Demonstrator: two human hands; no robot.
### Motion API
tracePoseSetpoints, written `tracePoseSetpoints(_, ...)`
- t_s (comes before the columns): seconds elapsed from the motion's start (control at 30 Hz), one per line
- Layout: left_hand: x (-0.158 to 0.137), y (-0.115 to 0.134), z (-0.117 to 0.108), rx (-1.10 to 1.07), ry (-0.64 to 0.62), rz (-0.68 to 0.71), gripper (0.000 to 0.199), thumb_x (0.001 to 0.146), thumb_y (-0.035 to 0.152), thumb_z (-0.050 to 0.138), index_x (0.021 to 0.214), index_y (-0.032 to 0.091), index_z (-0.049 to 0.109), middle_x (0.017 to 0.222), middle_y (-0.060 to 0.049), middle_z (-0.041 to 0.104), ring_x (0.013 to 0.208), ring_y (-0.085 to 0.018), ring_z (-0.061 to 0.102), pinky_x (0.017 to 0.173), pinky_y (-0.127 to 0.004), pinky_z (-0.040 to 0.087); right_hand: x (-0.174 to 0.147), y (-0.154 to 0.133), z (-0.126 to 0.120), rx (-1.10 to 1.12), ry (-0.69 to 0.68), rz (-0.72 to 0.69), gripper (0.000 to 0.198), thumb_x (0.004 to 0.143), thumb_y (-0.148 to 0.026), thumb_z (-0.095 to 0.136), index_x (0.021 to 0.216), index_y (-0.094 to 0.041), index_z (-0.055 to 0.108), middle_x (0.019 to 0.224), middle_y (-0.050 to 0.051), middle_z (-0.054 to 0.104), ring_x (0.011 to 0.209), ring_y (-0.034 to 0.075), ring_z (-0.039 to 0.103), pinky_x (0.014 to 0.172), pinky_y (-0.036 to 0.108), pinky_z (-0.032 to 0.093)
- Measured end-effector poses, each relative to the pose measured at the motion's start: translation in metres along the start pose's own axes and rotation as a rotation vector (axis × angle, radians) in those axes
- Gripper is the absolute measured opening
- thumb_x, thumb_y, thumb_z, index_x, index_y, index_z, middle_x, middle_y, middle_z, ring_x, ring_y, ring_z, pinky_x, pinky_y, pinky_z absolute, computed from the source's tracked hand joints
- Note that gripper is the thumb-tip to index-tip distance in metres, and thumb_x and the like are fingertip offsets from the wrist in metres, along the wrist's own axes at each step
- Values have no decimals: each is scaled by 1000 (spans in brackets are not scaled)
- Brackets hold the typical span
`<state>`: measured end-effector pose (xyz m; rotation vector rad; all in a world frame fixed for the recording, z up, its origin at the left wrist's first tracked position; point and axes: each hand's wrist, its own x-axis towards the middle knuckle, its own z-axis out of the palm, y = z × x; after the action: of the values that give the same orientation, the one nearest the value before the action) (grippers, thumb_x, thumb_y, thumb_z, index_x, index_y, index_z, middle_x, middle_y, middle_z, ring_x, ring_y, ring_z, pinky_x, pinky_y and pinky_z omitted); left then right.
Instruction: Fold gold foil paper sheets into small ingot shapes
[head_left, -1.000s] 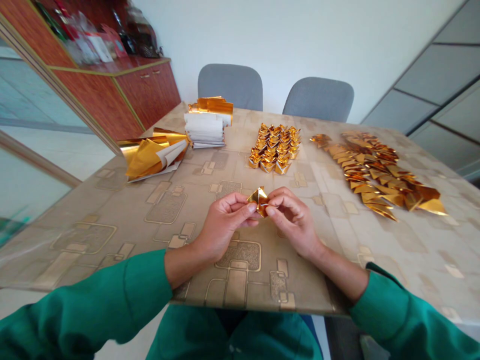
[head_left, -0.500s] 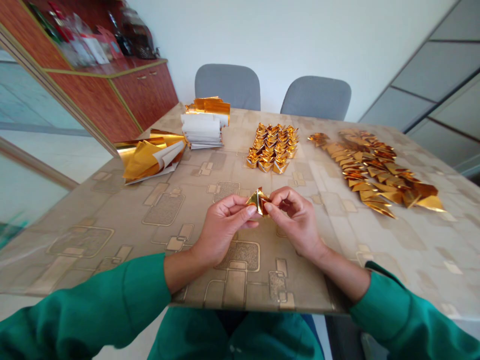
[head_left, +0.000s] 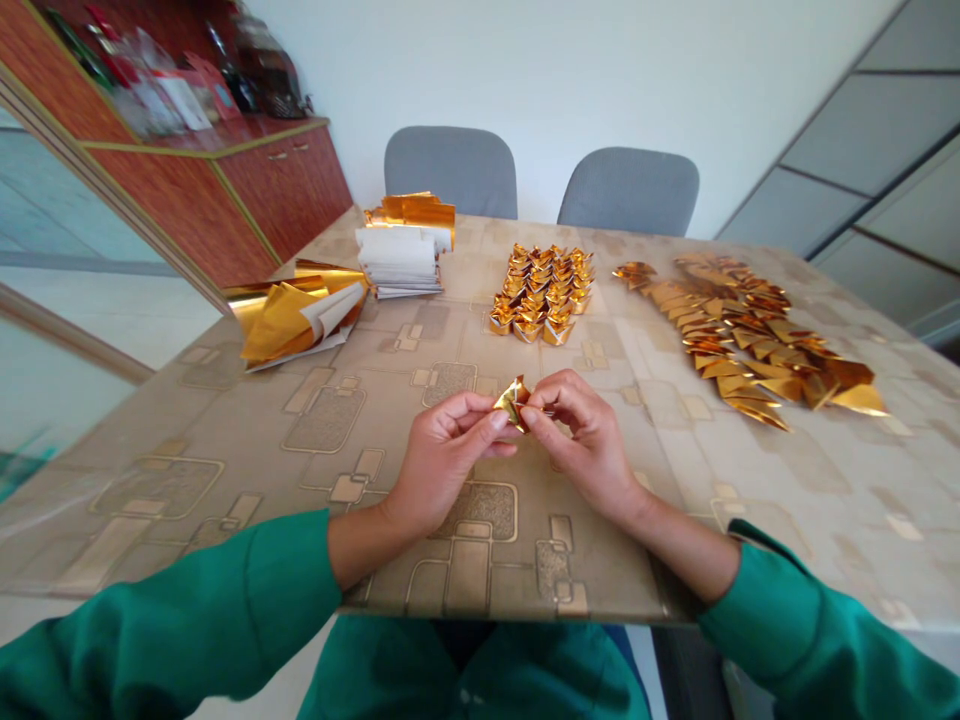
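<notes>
Between my two hands is a small piece of folded gold foil paper (head_left: 513, 400), held just above the table near its front edge. My left hand (head_left: 444, 450) pinches its left side, thumb in front and fingers behind. From the other side, my right hand (head_left: 581, 435) grips the right corner between thumb and forefinger. The fingertips hide part of the folds. Beyond my hands, a block of small folded gold paper ingots (head_left: 541, 295) stands in tight rows. To the right spread many flat, pointed folded gold pieces (head_left: 750, 335) in overlapping lines.
A patterned cloth covers the table (head_left: 322, 540). At the back left stand a stack of white-backed paper (head_left: 399, 262) and loose gold sheets (head_left: 289, 320). Two grey chairs (head_left: 450, 170) are behind the table, and a reddish wooden cabinet (head_left: 202, 200) is at the left.
The gold foil piece has narrowed and turned slightly between my fingers. My right thumb and fingers have shifted a little left, closer to my left hand.
</notes>
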<state>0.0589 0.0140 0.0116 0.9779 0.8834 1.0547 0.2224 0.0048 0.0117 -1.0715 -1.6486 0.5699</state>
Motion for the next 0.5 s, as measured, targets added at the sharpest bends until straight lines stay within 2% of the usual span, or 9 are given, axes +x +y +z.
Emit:
tracePoseSetpoints(0.13, -4, 2, 4, 28, 10, 33, 27, 70, 36, 82, 81, 16, 68, 77, -1, 72, 71, -15, 70, 64, -25, 60, -1, 3, 2, -49, 60, 20, 14, 85, -17, 59, 71, -20, 54, 77, 1, 57, 68, 12, 54, 60, 26, 47)
tracePoseSetpoints(0.3, -7, 2, 6, 87, 15, 98, 22, 70, 32, 81, 79, 16, 69, 77, 0, 71, 68, -13, 67, 63, -24, 60, 0, 0, 2, -191, 57, -98, 16, 83, -12, 58, 70, -21, 52, 77, 3, 59, 71, 15, 56, 61, 28, 47)
tracePoseSetpoints(0.5, -3, 0, 4, 84, 1, 87, 25, 71, 34, 80, 80, 14, 68, 76, -1, 72, 65, -12, 67, 62, -23, 60, -1, -3, 0, -236, 18, -180, 16, 85, -14, 60, 72, -20, 54, 83, 5, 61, 81, 17, 59, 71, 32, 48)
